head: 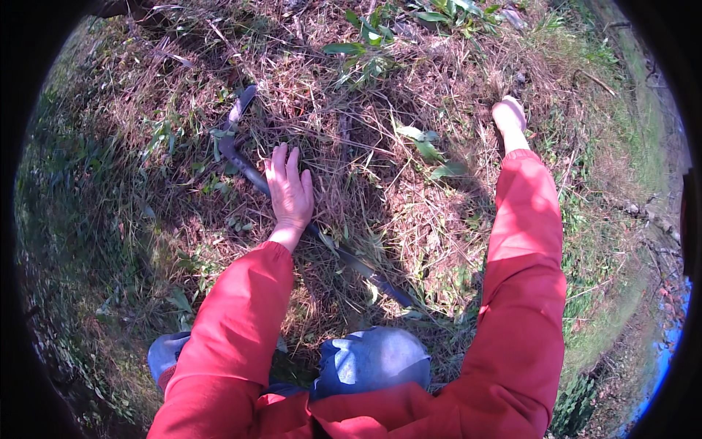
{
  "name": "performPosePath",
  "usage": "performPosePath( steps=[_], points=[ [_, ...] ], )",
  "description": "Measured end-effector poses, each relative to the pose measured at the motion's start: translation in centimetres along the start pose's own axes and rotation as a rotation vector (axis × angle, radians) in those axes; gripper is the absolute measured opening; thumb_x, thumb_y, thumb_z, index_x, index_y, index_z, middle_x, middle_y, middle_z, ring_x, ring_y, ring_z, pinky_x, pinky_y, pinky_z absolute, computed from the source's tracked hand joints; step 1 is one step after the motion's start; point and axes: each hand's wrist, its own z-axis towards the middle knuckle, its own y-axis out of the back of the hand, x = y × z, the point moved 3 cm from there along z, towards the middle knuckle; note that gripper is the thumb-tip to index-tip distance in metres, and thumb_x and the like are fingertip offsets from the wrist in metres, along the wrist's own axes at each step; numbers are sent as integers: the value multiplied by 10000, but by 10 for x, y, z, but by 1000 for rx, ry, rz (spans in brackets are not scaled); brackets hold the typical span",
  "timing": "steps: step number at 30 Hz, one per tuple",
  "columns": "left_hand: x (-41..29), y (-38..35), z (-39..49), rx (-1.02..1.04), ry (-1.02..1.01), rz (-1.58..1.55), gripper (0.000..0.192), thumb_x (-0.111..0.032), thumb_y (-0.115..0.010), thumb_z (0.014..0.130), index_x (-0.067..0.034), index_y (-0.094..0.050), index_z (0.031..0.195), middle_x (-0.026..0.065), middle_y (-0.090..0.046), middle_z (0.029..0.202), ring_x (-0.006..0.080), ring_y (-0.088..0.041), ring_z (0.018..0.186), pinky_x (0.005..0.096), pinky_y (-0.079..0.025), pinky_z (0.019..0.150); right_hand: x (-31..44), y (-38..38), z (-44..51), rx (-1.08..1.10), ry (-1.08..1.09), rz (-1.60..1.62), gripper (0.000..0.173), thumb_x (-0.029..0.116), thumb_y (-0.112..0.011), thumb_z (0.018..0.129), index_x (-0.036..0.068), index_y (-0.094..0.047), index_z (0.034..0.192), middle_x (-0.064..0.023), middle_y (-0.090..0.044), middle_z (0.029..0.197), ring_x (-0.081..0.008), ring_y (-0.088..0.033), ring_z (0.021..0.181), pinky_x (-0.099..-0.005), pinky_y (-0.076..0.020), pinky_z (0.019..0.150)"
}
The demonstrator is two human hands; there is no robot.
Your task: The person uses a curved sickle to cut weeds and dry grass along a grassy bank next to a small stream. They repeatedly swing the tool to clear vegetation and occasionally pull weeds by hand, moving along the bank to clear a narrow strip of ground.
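My left hand (289, 189) is spread palm down over the grass, fingers apart, with nothing seen in it. Beneath its wrist and heel runs a dark, long-handled tool (359, 266) with a bent, curved head at its upper left end, possibly a sickle; dry stems partly cover it. Far to the right, my right hand (510, 114) reaches down to a tuft of dry grass (499, 85). Its fingers are curled and mostly hidden, so whether they grip the tuft cannot be told. Cut leaves (425, 144) lie on the ground between my hands.
Dry and green grass covers the ground around me. Broad-leaved green plants (373, 33) grow at the top. My denim-clad knee (375, 356) is near the bottom. A thin stick (595, 82) and a branch (652, 217) lie at the right, and denser green growth stands at the left.
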Motion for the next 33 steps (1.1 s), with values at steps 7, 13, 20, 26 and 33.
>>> performPosePath(
  steps=[7,13,20,26,33],
  points=[
    [-1,-4,0,3,-4,0,434,-158,-492,872,-28,-405,1277,175,-346,1351,352,-312,1273,488,-192,1074,47,30,-65,-149,399,365,204,166,-528,765,13,-594,882,-211,-622,849,-361,-605,820,-426,-470,722],
    [-2,-2,-1,-13,-17,30,432,-161,-482,875,-19,-400,1274,182,-354,1338,362,-317,1263,499,-180,1070,70,59,-156,275,390,392,160,73,-483,797,5,-517,938,-175,-577,700,-317,-594,690,-426,-478,642],
    [-1,-3,0,-17,-24,34,417,-153,-483,875,-12,-411,1261,184,-356,1336,358,-332,1254,497,-191,1066,-30,55,-38,-236,-185,279,654,-42,-625,719,0,-332,1303,-258,-203,1401,-364,-320,1265,-403,-330,1066],
    [-6,-6,2,6,-28,20,426,-127,-498,858,-3,-410,1255,200,-357,1333,375,-332,1247,499,-202,1059,-104,8,36,-25,-354,567,1169,273,-775,566,-167,-14,1336,-339,-422,1249,-328,-507,1134,-317,-424,961],
    [1,3,0,-9,-8,36,392,-141,-441,894,-15,-419,1264,195,-352,1338,366,-315,1261,480,-182,1071,-49,5,5,50,-354,256,302,279,-575,796,35,-646,961,-173,-648,992,-298,-634,939,-386,-505,822]
  ],
)
